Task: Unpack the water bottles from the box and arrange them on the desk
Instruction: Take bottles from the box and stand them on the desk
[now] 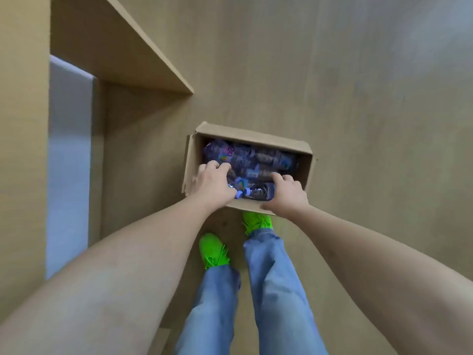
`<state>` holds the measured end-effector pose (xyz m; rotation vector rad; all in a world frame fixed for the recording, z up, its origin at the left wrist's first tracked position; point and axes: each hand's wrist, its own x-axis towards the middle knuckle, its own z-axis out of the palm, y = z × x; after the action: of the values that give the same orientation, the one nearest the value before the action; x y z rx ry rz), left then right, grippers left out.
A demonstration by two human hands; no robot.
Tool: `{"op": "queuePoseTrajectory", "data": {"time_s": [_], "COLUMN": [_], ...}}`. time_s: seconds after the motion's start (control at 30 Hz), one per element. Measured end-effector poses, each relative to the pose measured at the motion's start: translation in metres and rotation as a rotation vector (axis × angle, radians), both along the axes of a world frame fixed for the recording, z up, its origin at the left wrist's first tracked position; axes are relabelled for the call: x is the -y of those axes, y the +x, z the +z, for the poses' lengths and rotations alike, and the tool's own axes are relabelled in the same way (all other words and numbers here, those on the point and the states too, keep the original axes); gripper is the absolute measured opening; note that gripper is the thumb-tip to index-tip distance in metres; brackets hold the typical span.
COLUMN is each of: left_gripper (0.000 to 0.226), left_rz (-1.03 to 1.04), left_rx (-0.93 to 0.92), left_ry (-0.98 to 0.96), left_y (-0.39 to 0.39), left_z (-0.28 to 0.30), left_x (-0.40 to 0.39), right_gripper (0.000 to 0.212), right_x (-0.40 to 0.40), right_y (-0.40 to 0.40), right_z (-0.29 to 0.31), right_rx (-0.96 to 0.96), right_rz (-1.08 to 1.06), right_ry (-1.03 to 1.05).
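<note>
while the cardboard box sits on the floor at mid-frame, water bottles lie inside it. the left hand curls around one bottle, and the right hand grips another bottle near the box's lower edge.

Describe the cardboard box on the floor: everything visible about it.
The cardboard box is plain brown, rectangular and open-topped, sitting flat on the wood-look floor in front of the person's green shoes. It holds water bottles lying on their sides, with dark wrapping and bluish caps. Both hands reach inside: the left hand at the left end, the right hand over the near wall, each curled on a bottle.
</note>
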<state>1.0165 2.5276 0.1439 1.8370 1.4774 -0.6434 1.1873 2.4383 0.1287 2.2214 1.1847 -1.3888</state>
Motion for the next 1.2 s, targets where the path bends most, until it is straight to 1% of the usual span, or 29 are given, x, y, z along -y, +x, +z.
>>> {"op": "queuePoseTrajectory", "data": {"time_s": [0.13,0.23,0.37,0.43,0.6,0.77,0.87,0.93,1.03,1.1,1.2], "left_gripper": [0.054,0.058,0.056,0.055,0.047,0.042,0.037,0.035,0.038,0.043,0.042], "left_rz": [-0.087,-0.195,-0.492,-0.602,-0.719,-0.855,-0.838,-0.814,-0.721,-0.573,-0.244], "left_rx": [-0.012,0.028,0.02,0.004,-0.062,-0.181,-0.179,-0.148,-0.067,0.017,0.144], "left_ry": [-0.053,-0.092,-0.108,-0.116,-0.214,-0.14,-0.143,-0.139,-0.087,-0.049,-0.001], "left_y": [-0.009,-0.018,-0.03,-0.032,-0.023,-0.009,-0.005,-0.007,-0.014,-0.022,-0.03], "left_z": [-0.092,-0.151,-0.209,-0.227,-0.25,-0.257,-0.25,-0.242,-0.222,-0.206,-0.173], "left_x": [0.003,0.01,0.008,0.006,0.004,0.018,0.014,0.009,0.001,-0.004,-0.004], "right_gripper": [0.07,0.061,0.05,0.047,0.037,0.033,0.029,0.025,0.027,0.032,0.038], "right_x": [0.013,0.02,0.029,0.031,0.031,0.027,0.028,0.029,0.033,0.037,0.041], "right_y": [-0.025,-0.036,-0.038,-0.038,-0.043,-0.052,-0.053,-0.049,-0.043,-0.039,-0.038], "right_z": [-0.096,-0.157,-0.218,-0.237,-0.261,-0.269,-0.263,-0.254,-0.234,-0.215,-0.18], "right_rx": [-0.042,-0.006,0.087,0.085,0.076,0.078,0.095,0.089,0.059,0.043,0.008], "right_rz": [0.027,0.107,0.253,0.317,0.4,0.467,0.478,0.425,0.297,0.183,0.006], "right_ry": [-0.062,-0.055,-0.002,-0.003,0.047,0.033,0.063,0.13,0.239,0.322,0.432]}}
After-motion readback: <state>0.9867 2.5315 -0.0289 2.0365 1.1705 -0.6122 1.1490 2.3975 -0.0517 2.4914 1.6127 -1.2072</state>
